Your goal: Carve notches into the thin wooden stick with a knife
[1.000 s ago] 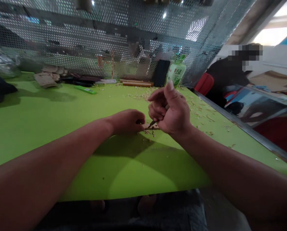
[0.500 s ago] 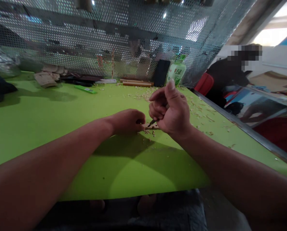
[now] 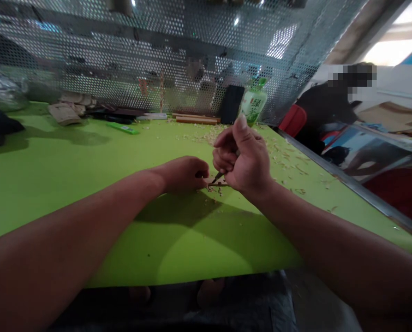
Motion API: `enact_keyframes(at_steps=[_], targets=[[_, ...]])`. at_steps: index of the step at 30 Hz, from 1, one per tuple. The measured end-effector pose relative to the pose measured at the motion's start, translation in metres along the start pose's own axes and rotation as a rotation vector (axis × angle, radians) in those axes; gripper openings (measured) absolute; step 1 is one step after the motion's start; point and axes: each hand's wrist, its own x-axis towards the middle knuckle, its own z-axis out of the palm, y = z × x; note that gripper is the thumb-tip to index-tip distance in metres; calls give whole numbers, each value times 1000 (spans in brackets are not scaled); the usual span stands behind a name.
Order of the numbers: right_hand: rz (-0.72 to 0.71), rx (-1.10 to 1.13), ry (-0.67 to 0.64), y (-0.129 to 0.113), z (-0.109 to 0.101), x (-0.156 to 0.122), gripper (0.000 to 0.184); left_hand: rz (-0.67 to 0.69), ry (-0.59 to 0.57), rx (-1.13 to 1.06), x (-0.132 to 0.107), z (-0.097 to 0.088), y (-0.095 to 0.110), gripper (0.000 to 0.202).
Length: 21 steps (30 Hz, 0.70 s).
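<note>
My left hand [image 3: 187, 174] rests on the green tabletop, fingers closed on one end of a small flat strip of wood [image 3: 222, 182]. Wrapped in a fist around a slim carving knife [image 3: 217, 177] is my right hand [image 3: 246, 159], its thumb pointing up. The knife's dark tip slants down to the left and touches the wood close to my left fingers. Most of its handle is hidden inside the fist. Small brown wood chips [image 3: 220, 192] lie just in front of the strip.
Pale shavings [image 3: 209, 134] litter the green table [image 3: 178, 253] at the back and right. Along the perforated metal screen [image 3: 116, 64] stand a dark phone [image 3: 232, 105], a green-labelled bottle [image 3: 254, 102] and wooden sticks [image 3: 198, 120]. A person [image 3: 325, 103] sits by another table at right.
My right hand has tipped very slightly left, the knife tip staying on the wood. A dark curl of wood now shows by the tip. My left hand has not moved.
</note>
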Motion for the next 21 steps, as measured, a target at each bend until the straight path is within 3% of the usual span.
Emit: enact_keyframes(at_steps=[15, 21], targets=[[-4, -11, -40, 5, 1, 2, 50, -10, 22, 61, 3, 0, 3, 12], [-19, -39, -115, 4, 2, -7, 48, 61, 60, 20, 3, 3, -2, 11]])
